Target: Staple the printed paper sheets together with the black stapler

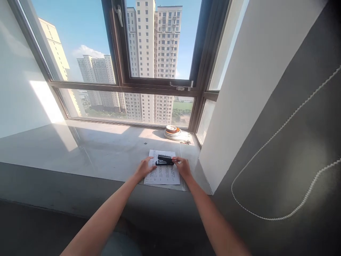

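Note:
A black stapler lies across a printed sheet of paper on the window sill. Its jaw faces left, with the upper arm raised a little from the base. My right hand pinches the stapler's right end between thumb and fingers. At the paper's left edge rests my left hand, thumb and forefinger spread apart, the thumb tip close by the stapler's left end. Whether that thumb touches the stapler I cannot tell. Small print covers the sheet, partly hidden under the stapler.
A stack of round dishes or lids stands at the back right of the sill. Small dark bits lie beside it. Behind is a dark-framed window. A beaded cord hangs in a loop at the right.

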`<act>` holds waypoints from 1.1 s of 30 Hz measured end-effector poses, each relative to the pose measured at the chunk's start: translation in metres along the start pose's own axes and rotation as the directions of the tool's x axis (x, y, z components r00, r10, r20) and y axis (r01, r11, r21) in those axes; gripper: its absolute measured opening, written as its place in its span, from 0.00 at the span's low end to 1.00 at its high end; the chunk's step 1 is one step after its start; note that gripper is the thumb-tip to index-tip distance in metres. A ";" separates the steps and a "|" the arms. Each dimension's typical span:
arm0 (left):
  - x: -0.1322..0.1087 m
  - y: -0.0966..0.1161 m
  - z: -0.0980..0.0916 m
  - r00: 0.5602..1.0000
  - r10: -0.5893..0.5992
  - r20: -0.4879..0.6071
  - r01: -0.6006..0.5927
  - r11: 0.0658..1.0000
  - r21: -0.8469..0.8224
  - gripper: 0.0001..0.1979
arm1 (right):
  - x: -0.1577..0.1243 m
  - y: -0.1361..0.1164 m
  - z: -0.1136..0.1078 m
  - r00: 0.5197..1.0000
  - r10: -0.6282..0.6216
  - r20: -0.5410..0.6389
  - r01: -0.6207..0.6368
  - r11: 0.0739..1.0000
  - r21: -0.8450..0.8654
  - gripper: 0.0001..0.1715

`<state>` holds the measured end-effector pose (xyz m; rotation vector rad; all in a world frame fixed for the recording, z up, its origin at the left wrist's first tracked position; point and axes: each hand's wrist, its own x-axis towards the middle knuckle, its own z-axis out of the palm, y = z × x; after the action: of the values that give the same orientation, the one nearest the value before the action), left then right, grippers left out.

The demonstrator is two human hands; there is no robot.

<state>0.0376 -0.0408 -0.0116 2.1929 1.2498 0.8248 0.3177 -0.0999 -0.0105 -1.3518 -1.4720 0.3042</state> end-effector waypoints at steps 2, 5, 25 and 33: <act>0.004 -0.001 0.002 1.000 -0.004 0.014 0.004 1.000 -0.013 0.36 | 0.000 0.003 0.001 1.000 -0.001 -0.009 0.001 1.000 0.019 0.10; 0.008 0.002 0.003 1.000 -0.005 -0.009 0.005 1.000 -0.013 0.41 | 0.001 0.005 0.002 1.000 0.026 -0.007 -0.026 0.999 0.036 0.09; -0.003 0.019 -0.009 0.978 -0.106 -0.178 -0.058 0.683 -0.728 0.32 | 0.030 -0.033 -0.001 0.947 -0.102 0.305 0.119 0.992 -0.039 0.28; 0.006 -0.006 -0.023 0.879 -0.464 0.110 0.109 -0.027 -0.994 0.15 | 0.037 -0.038 0.018 0.937 -0.075 0.342 0.150 0.969 -0.197 0.15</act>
<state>0.0199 -0.0305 0.0018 0.5524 0.6746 1.2674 0.2895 -0.0737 0.0301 -1.4330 -1.9054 0.3121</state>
